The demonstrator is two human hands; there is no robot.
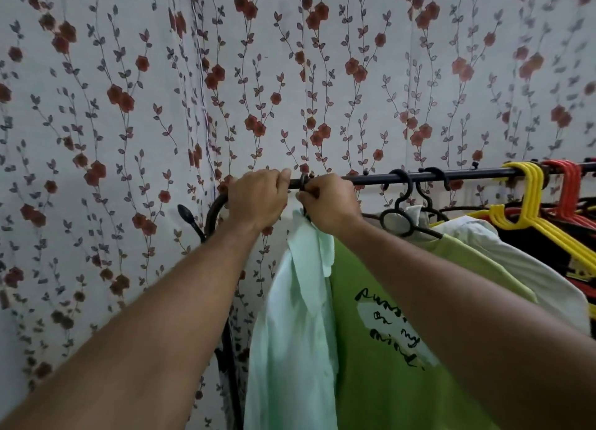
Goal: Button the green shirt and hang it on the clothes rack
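Note:
The pale green shirt (292, 326) hangs down from a dark hanger hook (303, 181) that sits over the black rail of the clothes rack (371, 177). My left hand (256, 200) grips the rail near its left end, fingers curled over the bar. My right hand (329, 202) pinches the neck of the hanger just below the rail, above the shirt's collar. The hanger's body is hidden by my right hand and the shirt.
To the right on the rail hang a bright green printed T-shirt (396, 349), a white garment (522, 262), black hangers (400, 210), yellow hangers (529, 204) and red hangers (567, 188). A floral curtain (129, 107) covers the wall behind. The rack's curved end post (213, 213) stands at the left.

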